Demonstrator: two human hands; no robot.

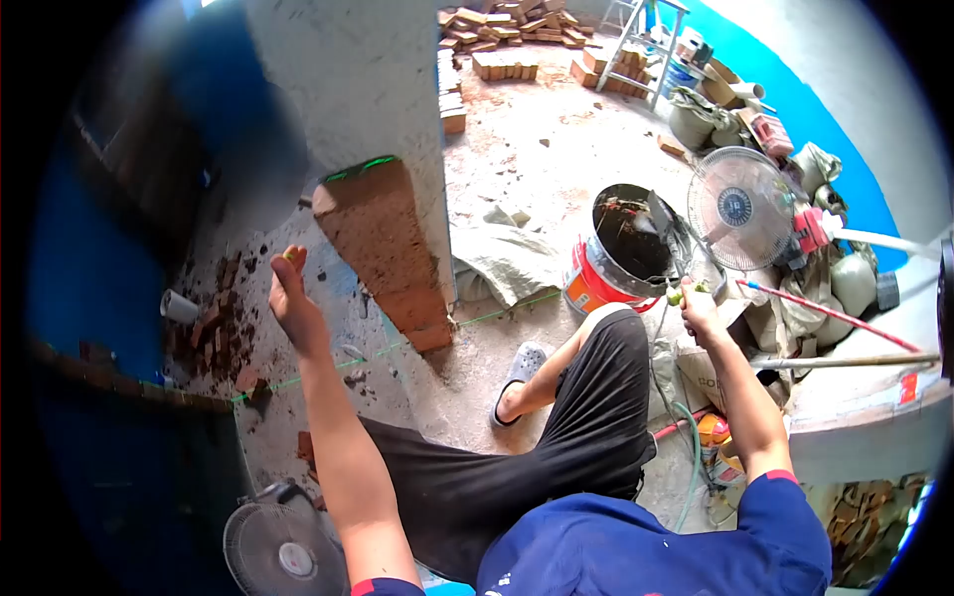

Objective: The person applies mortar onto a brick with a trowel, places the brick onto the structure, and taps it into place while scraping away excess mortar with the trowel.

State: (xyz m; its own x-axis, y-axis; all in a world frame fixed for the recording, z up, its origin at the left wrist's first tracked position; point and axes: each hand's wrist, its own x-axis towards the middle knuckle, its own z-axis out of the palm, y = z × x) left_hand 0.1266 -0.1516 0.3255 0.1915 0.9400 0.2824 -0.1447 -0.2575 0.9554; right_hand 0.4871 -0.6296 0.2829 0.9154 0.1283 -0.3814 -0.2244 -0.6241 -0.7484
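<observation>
My right hand [700, 312] is closed around the greenish handle of a trowel [668, 230]. The trowel's blade points away from me, over the near right side of a bucket [593, 283] with a red and white outside. Dark wet material, probably mortar, lies inside the bucket. On the other side, my left hand [290, 296] is raised with its fingers stretched out, and I see no object in it. It is beside a low section of brick wall [383, 248], apart from it. A small yellowish spot shows near its fingertips.
A standing fan [733, 207] is right of the bucket, near sacks [694, 117] and a red-and-blue pole [830, 316]. Stacked bricks [505, 67] and a stepladder [641, 50] stand farther back. Rubble [224, 313] and another fan [283, 551] are at left. A green laser line crosses the floor.
</observation>
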